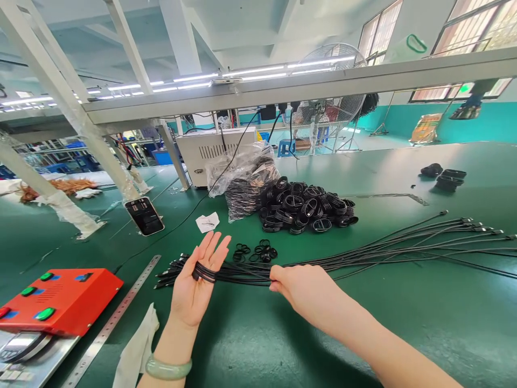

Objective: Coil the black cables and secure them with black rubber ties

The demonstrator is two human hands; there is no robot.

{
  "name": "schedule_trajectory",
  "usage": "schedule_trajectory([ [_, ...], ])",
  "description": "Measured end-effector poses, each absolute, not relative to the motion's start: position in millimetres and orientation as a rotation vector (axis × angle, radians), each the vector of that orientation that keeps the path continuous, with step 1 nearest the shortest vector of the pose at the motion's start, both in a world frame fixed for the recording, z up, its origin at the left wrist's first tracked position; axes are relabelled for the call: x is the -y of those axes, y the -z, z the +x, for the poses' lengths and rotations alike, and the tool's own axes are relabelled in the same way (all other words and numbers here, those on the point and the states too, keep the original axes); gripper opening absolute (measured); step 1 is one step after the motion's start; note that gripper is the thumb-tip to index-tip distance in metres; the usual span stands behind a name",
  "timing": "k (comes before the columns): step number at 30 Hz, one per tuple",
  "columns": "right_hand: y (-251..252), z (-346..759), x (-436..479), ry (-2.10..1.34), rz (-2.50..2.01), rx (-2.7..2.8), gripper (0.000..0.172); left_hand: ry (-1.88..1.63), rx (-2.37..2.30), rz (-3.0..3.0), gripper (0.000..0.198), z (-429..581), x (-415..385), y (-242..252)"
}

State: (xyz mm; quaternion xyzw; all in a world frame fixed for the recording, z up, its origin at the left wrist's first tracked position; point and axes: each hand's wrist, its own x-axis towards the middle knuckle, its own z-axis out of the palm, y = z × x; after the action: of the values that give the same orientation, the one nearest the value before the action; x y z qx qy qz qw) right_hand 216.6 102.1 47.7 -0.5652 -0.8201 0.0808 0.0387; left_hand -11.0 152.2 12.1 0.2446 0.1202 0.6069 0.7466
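Note:
My left hand (194,285) lies palm up with its fingers spread, and a bundle of thin black cables (242,272) crosses the palm. Black rubber bands (204,273) wrap the bundle there. My right hand (299,288) pinches the same bundle a little further along, and the cable ends fan out to the right across the green-topped bench (424,323). Just above the bundle lie several small black rubber rings (255,251). A pale green bangle (168,367) circles my left wrist.
Coiled black cables (307,207) form a heap beside a plastic bag of cable (244,180). At left are a red box with green buttons (56,302), a steel ruler (109,323) and a white cloth (137,345). White steel posts (64,102) rise at far left.

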Motion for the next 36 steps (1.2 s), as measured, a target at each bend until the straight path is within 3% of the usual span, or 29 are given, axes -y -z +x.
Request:
schedule_trajectory([
  [8, -69, 208, -67, -0.155, -1.468, 2.786, 0.016, -1.406, -0.739, 0.822, 0.043, 20, -142, -3],
  [15, -69, 216, -89, -0.236, -1.43, 2.463, 0.013, -0.858, -0.759, 1.175, 0.042, 40, -120, 5],
  [19, -48, 215, -113, -0.636, -1.467, 2.2, 0.019, -0.743, -0.611, 0.995, 0.057, 36, -114, 5],
  [23, -20, 199, -118, -1.367, -1.098, 1.814, 0.02, -0.75, -0.503, 0.88, 0.052, 29, -117, 4],
  [25, -11, 190, -116, -1.558, -0.918, 1.605, 0.019, -0.757, -0.442, 0.789, 0.048, 28, -119, 2],
  [32, 0, 179, -111, -1.632, -0.745, 1.488, 0.026, -0.892, -0.453, 0.663, 0.028, 32, -120, 3],
  [36, 8, 183, -108, -1.728, -0.777, 1.693, 0.023, -0.757, -0.381, 0.645, 0.046, 30, -118, 4],
])
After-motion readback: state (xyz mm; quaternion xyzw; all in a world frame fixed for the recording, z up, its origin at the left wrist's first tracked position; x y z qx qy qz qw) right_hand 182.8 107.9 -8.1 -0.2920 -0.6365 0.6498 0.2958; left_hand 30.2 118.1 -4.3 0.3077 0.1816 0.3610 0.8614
